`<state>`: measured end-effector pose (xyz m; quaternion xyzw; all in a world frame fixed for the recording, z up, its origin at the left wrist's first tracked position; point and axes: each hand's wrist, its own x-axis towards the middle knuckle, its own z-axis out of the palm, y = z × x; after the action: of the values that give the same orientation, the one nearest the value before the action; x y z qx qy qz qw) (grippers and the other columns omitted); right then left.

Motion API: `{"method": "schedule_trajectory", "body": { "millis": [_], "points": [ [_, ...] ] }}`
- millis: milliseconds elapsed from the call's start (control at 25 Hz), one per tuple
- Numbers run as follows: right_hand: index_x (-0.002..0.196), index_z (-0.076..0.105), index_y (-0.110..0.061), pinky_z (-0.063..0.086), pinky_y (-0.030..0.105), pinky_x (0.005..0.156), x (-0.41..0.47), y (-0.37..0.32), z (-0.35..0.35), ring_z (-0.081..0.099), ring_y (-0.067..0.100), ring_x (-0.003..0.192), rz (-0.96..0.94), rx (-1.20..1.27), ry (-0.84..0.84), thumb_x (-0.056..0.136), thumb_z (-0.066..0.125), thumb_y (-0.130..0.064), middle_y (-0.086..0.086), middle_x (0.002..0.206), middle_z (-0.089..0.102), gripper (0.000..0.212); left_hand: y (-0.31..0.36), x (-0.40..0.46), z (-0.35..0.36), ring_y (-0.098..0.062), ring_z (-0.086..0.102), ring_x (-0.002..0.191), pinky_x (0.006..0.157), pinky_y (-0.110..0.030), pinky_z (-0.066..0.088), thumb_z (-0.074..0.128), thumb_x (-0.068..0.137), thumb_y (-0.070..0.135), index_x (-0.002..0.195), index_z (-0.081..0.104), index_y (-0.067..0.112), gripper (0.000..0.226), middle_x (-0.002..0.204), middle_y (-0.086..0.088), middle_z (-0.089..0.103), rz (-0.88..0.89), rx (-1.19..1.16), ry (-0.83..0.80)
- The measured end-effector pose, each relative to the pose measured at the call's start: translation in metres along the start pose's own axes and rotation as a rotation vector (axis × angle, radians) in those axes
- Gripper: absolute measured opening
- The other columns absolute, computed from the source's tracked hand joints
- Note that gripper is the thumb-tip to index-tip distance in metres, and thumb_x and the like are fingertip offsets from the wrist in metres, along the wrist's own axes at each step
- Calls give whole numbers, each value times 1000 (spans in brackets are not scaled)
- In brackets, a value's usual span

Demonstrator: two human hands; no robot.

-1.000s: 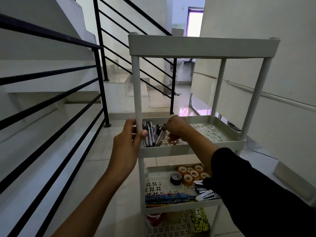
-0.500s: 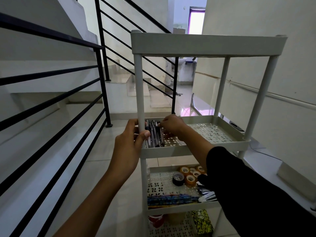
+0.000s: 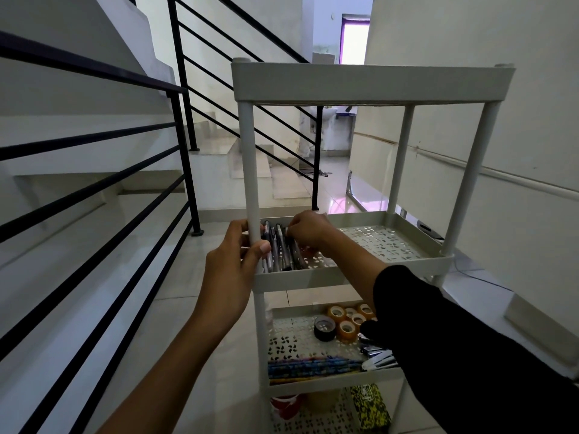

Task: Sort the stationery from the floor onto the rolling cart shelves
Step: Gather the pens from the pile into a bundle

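The sorting looks well advanced: tape rolls (image 3: 344,324) and colored pencils (image 3: 313,366) lie on the lower shelf of the rolling cart (image 3: 372,86), and pens (image 3: 280,249) fill the left of the second shelf. The left hand (image 3: 233,277) grips the cart's front post; the right hand (image 3: 308,230) rests curled over the pens, apparently pinching one, though its fingers are hidden.

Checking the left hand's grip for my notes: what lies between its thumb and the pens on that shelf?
In the head view, the cart's front-left post stands there; the left hand grips it, with the pens just behind.
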<state>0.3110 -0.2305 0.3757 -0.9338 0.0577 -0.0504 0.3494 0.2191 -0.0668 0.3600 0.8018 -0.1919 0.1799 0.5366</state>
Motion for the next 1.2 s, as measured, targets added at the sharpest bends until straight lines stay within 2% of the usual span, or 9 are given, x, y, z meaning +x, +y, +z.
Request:
{"method": "schedule_trajectory", "body": {
  "millis": [200, 360, 480, 600, 680, 800, 1000, 1080, 1200],
  "points": [
    [109, 62, -1, 58, 43, 80, -1, -3, -3, 67, 33, 92, 10, -51, -72, 96, 49, -21, 19, 103, 65, 27, 0, 1, -1, -3, 61, 91, 68, -6, 42, 55, 93, 26, 118, 50, 23, 26, 104, 9, 63, 3, 4, -4],
    [125, 57, -5, 44, 46, 101, 0, -16, -1, 51, 32, 117, -113, -157, -78, 99, 42, -25, 17, 124, 57, 36, -2, 0, 0, -1, 62, 91, 67, -6, 41, 57, 92, 25, 114, 49, 27, 22, 98, 12, 64, 8, -7, -3],
    [128, 54, -8, 39, 47, 105, 7, -27, 11, 43, 32, 126, -122, -253, -106, 99, 42, -29, 16, 131, 53, 39, -2, 2, -1, -3, 63, 92, 70, -8, 43, 57, 92, 22, 114, 51, 25, 22, 98, 8, 66, 23, -4, -5],
    [128, 53, -13, 39, 47, 103, 9, -28, 20, 41, 33, 125, -97, -306, -91, 95, 47, -37, 16, 131, 49, 42, -4, 3, -1, -6, 63, 93, 71, -11, 44, 56, 93, 22, 115, 50, 24, 24, 102, 4, 65, 34, 15, -10],
    [127, 52, -15, 39, 45, 101, 3, -28, 20, 37, 35, 122, -104, -276, -12, 91, 53, -41, 17, 131, 38, 44, -5, 3, 0, -6, 63, 93, 70, -11, 43, 56, 93, 23, 117, 50, 24, 25, 105, 3, 65, 35, 18, -3],
    [118, 56, -14, 39, 44, 96, -6, -33, 23, 32, 33, 120, -139, -282, 85, 90, 56, -38, 15, 131, 30, 37, -4, 3, -1, -11, 64, 95, 71, -11, 43, 56, 93, 23, 120, 51, 20, 28, 108, 1, 65, 31, 6, -1],
    [116, 55, -9, 40, 46, 94, 0, -36, 32, 31, 32, 120, -83, -315, 113, 91, 53, -40, 12, 132, 29, 40, -4, 3, -1, -5, 62, 93, 70, -9, 42, 56, 92, 23, 119, 50, 21, 27, 107, 3, 64, 36, 3, -10],
    [112, 57, -9, 41, 45, 93, 2, -38, 35, 33, 31, 119, -85, -312, 148, 90, 56, -40, 12, 132, 30, 38, -5, 3, -1, -8, 63, 94, 72, -12, 44, 56, 92, 23, 120, 50, 20, 28, 107, 2, 64, 32, -3, -9],
    [111, 59, -8, 43, 45, 95, 7, -30, 26, 39, 32, 117, -85, -209, 172, 90, 57, -35, 15, 131, 34, 35, -4, 3, -2, -4, 62, 93, 71, -9, 44, 56, 92, 23, 116, 50, 23, 24, 103, 5, 64, 35, -4, -10]
  ]
}}
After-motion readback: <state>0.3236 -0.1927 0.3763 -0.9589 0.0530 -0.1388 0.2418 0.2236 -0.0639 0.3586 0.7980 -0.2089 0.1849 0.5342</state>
